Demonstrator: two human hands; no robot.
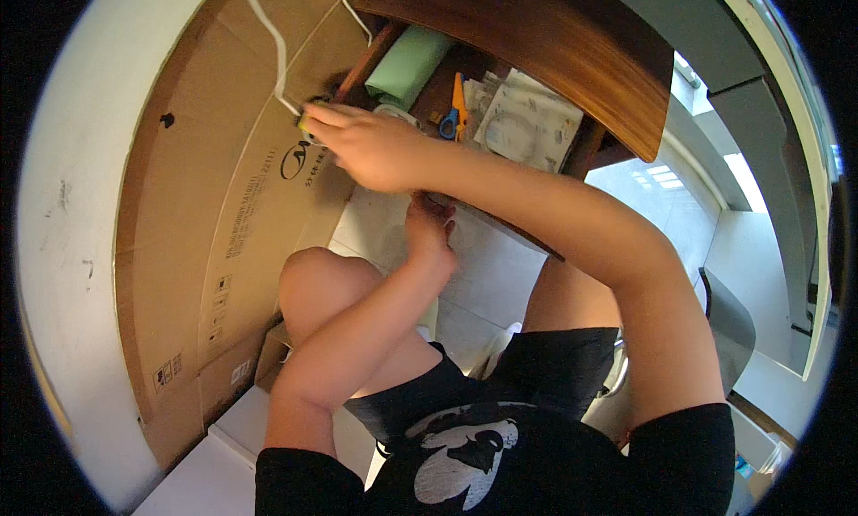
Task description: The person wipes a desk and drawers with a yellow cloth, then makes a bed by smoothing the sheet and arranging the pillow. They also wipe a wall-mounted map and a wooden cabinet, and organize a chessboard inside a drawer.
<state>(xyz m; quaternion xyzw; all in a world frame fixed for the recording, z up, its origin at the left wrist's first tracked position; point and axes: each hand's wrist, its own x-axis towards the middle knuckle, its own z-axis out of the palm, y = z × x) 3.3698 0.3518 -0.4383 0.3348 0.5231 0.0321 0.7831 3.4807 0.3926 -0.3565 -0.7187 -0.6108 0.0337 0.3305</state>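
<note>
My right hand (375,144) reaches across the open wooden drawer to its left side. Its fingers close on a small yellow-and-dark object (303,122), mostly hidden, close to the cardboard. Below my right wrist, my left hand (430,226) is curled at the drawer's front edge (496,224) and seems to grip it; part of it is hidden. In the drawer lie a pale green roll (409,63), scissors with orange and blue parts (458,110), and flat papers or plastic packets (529,124). A white ring-like thing (400,112) shows just behind my right hand.
A large printed cardboard sheet (194,201) stands along the left side, with a white cable (278,53) hanging before it. The brown wooden tabletop (536,33) overhangs the drawer. My knees are under the drawer, above a tiled floor (469,295). A dark chair (727,321) is at right.
</note>
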